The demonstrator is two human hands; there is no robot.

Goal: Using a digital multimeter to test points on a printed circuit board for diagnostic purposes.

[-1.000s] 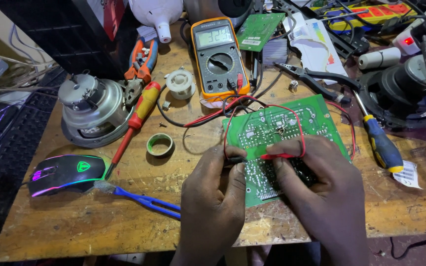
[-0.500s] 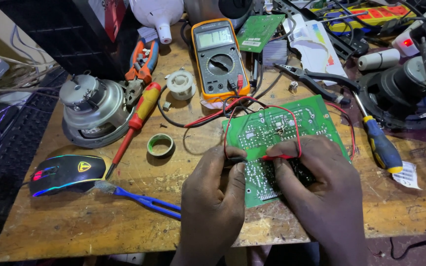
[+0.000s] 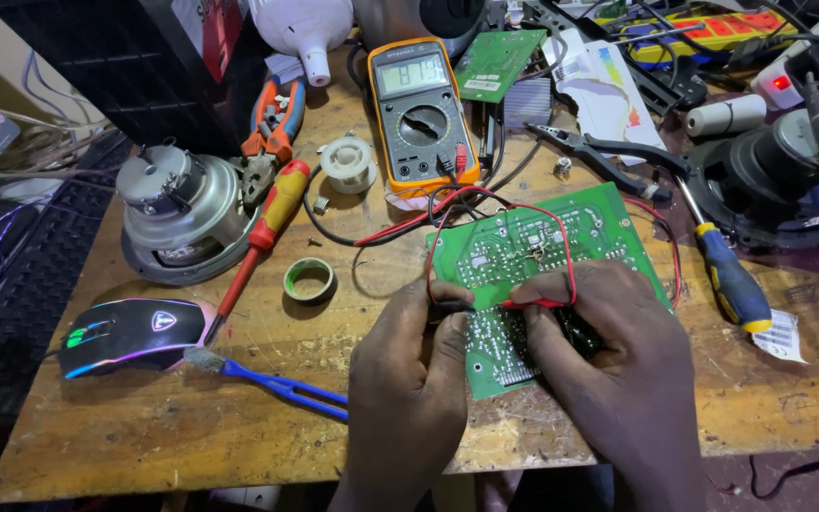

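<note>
A green circuit board (image 3: pixel 533 248) lies solder side up on the wooden bench. My left hand (image 3: pixel 408 379) pinches a black test probe at the board's left edge. My right hand (image 3: pixel 618 370) holds a red test probe (image 3: pixel 535 304) flat against the board's middle. Red and black leads loop over the board back to a yellow multimeter (image 3: pixel 421 112) standing behind it, whose display is lit.
A red-and-yellow screwdriver (image 3: pixel 267 228), a metal motor (image 3: pixel 177 213), a tape ring (image 3: pixel 309 279), a solder spool (image 3: pixel 347 163), a lit mouse (image 3: pixel 130 332) and a blue brush (image 3: pixel 277 384) lie left. Pliers (image 3: pixel 609 156) and a blue-yellow screwdriver (image 3: pixel 727 275) lie right.
Both hands keep the probes on the board with only slight shifts. Nothing else on the bench has moved.
</note>
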